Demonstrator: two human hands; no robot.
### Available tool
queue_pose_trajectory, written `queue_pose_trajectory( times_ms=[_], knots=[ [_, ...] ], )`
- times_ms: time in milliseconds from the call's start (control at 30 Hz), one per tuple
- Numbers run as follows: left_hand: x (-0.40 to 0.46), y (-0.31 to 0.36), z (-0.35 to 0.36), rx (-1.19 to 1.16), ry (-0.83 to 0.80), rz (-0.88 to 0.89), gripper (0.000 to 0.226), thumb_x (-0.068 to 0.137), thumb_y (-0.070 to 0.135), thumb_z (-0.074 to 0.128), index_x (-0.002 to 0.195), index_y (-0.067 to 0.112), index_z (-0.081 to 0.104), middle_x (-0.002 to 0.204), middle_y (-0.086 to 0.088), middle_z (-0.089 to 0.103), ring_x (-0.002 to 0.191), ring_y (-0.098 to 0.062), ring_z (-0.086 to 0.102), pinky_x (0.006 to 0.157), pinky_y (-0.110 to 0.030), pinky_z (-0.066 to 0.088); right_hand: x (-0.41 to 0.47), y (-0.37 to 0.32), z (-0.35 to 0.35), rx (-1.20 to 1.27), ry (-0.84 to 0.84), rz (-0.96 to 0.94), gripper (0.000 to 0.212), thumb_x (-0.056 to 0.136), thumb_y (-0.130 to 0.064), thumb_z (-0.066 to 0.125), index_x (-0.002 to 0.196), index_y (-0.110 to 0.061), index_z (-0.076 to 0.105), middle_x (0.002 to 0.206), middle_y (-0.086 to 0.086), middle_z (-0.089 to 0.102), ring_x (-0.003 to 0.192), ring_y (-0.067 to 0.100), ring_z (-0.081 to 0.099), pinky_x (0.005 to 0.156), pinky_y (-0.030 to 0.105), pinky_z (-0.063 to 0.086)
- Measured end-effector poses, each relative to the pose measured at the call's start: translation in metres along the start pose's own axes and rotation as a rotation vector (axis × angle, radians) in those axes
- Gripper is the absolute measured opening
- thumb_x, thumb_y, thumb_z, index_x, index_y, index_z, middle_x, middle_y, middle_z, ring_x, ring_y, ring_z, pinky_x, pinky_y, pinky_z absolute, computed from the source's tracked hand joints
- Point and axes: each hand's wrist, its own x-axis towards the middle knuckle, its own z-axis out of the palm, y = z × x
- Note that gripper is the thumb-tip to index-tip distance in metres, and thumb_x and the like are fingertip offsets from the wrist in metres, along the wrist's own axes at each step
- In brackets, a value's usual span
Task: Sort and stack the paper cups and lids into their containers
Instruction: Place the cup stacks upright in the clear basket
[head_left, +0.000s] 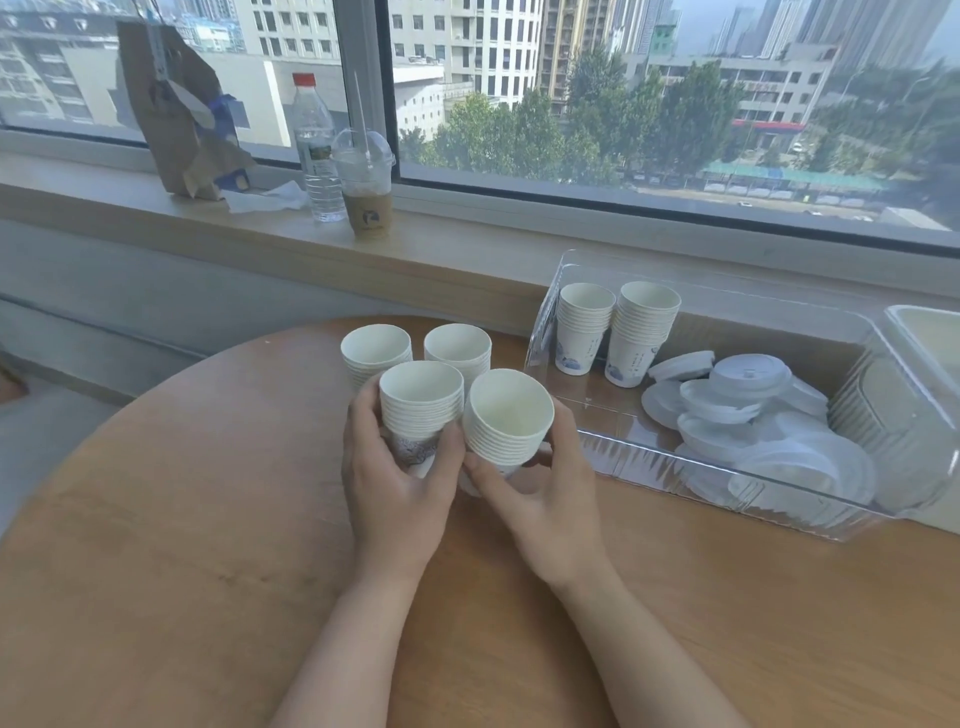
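Several stacks of white paper cups stand on the round wooden table. My left hand grips the near left stack. My right hand grips the near right stack, which tilts slightly toward the right. Behind them two more stacks stand free. A clear plastic container at the right holds two upright cup stacks at its far end and a loose pile of white lids in its near part.
On the windowsill stand a water bottle, a domed-lid iced drink cup, a torn brown paper bag and crumpled tissue. Part of another clear container shows at the far right edge.
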Motion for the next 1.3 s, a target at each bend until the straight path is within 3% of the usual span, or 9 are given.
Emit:
queue_pose_trajectory(
  times_ms=[100, 300, 367, 533, 633, 767, 933, 1100, 1300],
  knots=[
    [-0.002, 0.002, 0.007, -0.015, -0.035, 0.013, 0.068, 0.082, 0.044, 0.076, 0.14, 0.016, 0.054, 0.131, 0.0, 0.066, 0.118, -0.024, 0.066, 0.097, -0.051, 0.056, 0.002, 0.0, -0.005, -0.062, 0.069, -0.009, 0.06, 0.081, -0.052, 0.08, 0.133, -0.04, 0.053, 0.125, -0.017, 0.069, 0.115, 0.014, 0.066, 0.089, 0.014, 0.046],
    [-0.005, 0.011, 0.023, -0.025, -0.068, 0.027, 0.072, 0.083, 0.055, 0.072, 0.138, 0.011, 0.057, 0.12, 0.015, 0.065, 0.101, 0.002, 0.065, 0.086, -0.015, 0.05, 0.003, 0.003, -0.017, -0.137, 0.198, -0.039, 0.061, 0.081, -0.05, 0.083, 0.134, -0.036, 0.056, 0.119, -0.014, 0.07, 0.107, 0.014, 0.067, 0.084, 0.014, 0.048],
    [-0.006, 0.01, 0.026, -0.013, -0.092, 0.024, 0.073, 0.082, 0.058, 0.072, 0.138, 0.014, 0.057, 0.12, 0.014, 0.065, 0.102, -0.002, 0.067, 0.086, -0.023, 0.055, 0.005, 0.001, -0.023, -0.107, 0.221, -0.038, 0.058, 0.082, -0.05, 0.084, 0.131, -0.033, 0.058, 0.118, -0.013, 0.071, 0.108, 0.013, 0.068, 0.085, 0.013, 0.048],
    [-0.01, 0.009, 0.03, 0.029, -0.16, 0.036, 0.075, 0.083, 0.062, 0.072, 0.142, 0.019, 0.054, 0.128, 0.001, 0.066, 0.113, -0.02, 0.067, 0.092, -0.046, 0.057, 0.015, -0.016, -0.041, -0.052, 0.31, -0.042, 0.047, 0.085, -0.056, 0.08, 0.121, -0.034, 0.06, 0.112, -0.009, 0.072, 0.104, 0.017, 0.07, 0.086, 0.029, 0.054],
    [-0.013, 0.012, 0.03, 0.036, -0.188, 0.049, 0.076, 0.084, 0.066, 0.069, 0.143, 0.02, 0.052, 0.127, 0.011, 0.063, 0.114, -0.013, 0.065, 0.093, -0.042, 0.057, 0.027, -0.024, -0.052, -0.05, 0.361, -0.049, 0.038, 0.086, -0.05, 0.082, 0.116, -0.036, 0.061, 0.103, -0.011, 0.07, 0.092, 0.012, 0.068, 0.075, 0.028, 0.054],
    [-0.014, 0.01, 0.03, 0.036, -0.202, 0.046, 0.075, 0.085, 0.067, 0.068, 0.142, 0.022, 0.051, 0.12, 0.031, 0.057, 0.104, 0.012, 0.06, 0.088, -0.03, 0.055, 0.056, -0.021, -0.063, -0.188, 0.299, 0.053, 0.049, 0.08, -0.046, 0.086, 0.121, -0.036, 0.06, 0.104, -0.025, 0.07, 0.092, 0.001, 0.068, 0.073, 0.016, 0.053],
    [-0.013, 0.01, 0.029, 0.05, -0.244, 0.028, 0.076, 0.084, 0.068, 0.067, 0.143, 0.024, 0.049, 0.126, 0.008, 0.066, 0.109, -0.019, 0.068, 0.089, -0.046, 0.058, 0.093, 0.0, -0.074, -0.398, 0.162, 0.269, 0.067, 0.075, -0.042, 0.093, 0.13, -0.024, 0.061, 0.109, -0.014, 0.071, 0.098, 0.006, 0.068, 0.079, 0.028, 0.058],
    [-0.012, 0.012, 0.029, 0.064, -0.251, 0.021, 0.077, 0.083, 0.068, 0.066, 0.144, 0.023, 0.05, 0.125, 0.01, 0.068, 0.108, -0.017, 0.07, 0.089, -0.044, 0.058, 0.11, 0.018, -0.077, -0.524, 0.096, 0.373, 0.069, 0.075, -0.041, 0.093, 0.131, -0.021, 0.059, 0.117, -0.008, 0.068, 0.109, 0.015, 0.065, 0.08, 0.027, 0.048],
    [-0.013, 0.013, 0.029, 0.092, -0.259, 0.041, 0.077, 0.084, 0.068, 0.065, 0.143, 0.02, 0.052, 0.128, 0.007, 0.069, 0.109, -0.018, 0.069, 0.089, -0.043, 0.057, 0.122, 0.028, -0.074, -0.566, 0.081, 0.429, 0.077, 0.073, -0.041, 0.095, 0.135, -0.021, 0.055, 0.124, -0.004, 0.067, 0.115, 0.021, 0.063, 0.098, 0.044, 0.054]
  ],
)
